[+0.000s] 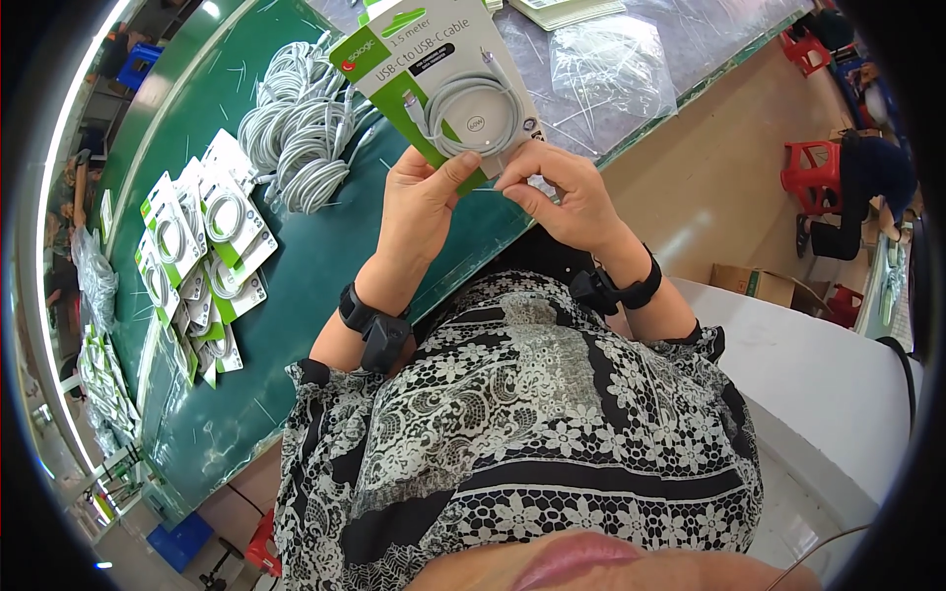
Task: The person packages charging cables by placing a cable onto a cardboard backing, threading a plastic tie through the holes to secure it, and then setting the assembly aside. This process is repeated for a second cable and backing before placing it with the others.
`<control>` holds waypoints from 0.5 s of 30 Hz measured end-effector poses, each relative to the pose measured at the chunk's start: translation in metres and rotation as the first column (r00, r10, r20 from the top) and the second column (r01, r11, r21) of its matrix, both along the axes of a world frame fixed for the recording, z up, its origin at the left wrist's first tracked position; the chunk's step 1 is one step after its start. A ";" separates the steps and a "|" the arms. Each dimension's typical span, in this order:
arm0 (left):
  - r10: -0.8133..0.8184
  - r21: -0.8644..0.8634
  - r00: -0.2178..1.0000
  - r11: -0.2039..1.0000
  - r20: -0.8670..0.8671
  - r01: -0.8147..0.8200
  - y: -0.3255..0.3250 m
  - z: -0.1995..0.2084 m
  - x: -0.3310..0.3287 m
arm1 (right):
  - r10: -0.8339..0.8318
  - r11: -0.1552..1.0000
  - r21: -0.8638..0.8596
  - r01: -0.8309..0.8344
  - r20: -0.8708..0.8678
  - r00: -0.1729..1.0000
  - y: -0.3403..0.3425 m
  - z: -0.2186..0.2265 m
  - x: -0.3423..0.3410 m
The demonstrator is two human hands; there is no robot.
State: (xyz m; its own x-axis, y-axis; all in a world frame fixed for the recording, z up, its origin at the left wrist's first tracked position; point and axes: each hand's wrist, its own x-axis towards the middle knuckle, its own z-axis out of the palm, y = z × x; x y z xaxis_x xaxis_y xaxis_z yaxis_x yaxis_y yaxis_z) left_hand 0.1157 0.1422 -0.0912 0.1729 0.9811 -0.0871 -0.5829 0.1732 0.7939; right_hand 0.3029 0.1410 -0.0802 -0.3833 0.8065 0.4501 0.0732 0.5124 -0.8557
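My left hand (424, 202) grips the lower left edge of a green and white retail card (370, 59), thumb on its front. A coiled light grey cable (517, 103) with metal-tipped plugs sits around a round white disc on this card. My right hand (572, 197) is at the card's lower right corner, its thumb and index finger curled together in a pinch. What lies between those fingertips is too small to tell. The card is tilted and held above the table's near edge. Both wrists wear black bands.
Bundled grey cables (305, 138) lie on the green table (325, 256), beside a spread pile of carded cables (202, 251). A clear plastic bag (611, 64) and a stack of cards (562, 10) lie beyond my right hand. Red stools (813, 177) and a seated person are at the right.
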 end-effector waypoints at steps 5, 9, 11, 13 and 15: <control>0.002 0.018 1.000 1.000 -0.016 -0.002 0.002 -0.001 0.002 | 0.022 0.999 -0.037 -0.021 0.013 1.000 0.003 0.002 0.003; -0.011 0.013 1.000 1.000 -0.002 0.011 0.005 -0.001 0.003 | 0.019 0.998 -0.064 -0.018 0.003 1.000 0.004 0.004 0.004; -0.011 0.014 1.000 1.000 -0.002 0.011 0.006 -0.001 0.003 | 0.021 0.998 -0.061 -0.020 0.004 1.000 0.005 0.004 0.005; -0.008 0.015 1.000 1.000 0.002 0.008 0.006 -0.001 0.003 | 0.027 0.998 -0.054 -0.027 0.008 1.000 0.006 0.005 0.005; -0.009 0.010 1.000 1.000 -0.002 0.009 0.007 0.000 0.003 | 0.029 0.998 -0.050 -0.028 0.012 1.000 0.007 0.006 0.007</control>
State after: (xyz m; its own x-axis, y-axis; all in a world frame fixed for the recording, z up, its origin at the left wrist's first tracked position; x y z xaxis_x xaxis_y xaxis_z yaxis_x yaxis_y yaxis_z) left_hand 0.1189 0.1487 -0.0916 0.1813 0.9804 -0.0775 -0.5802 0.1703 0.7965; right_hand 0.3094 0.1480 -0.0744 -0.4117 0.8164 0.4050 0.0702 0.4715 -0.8791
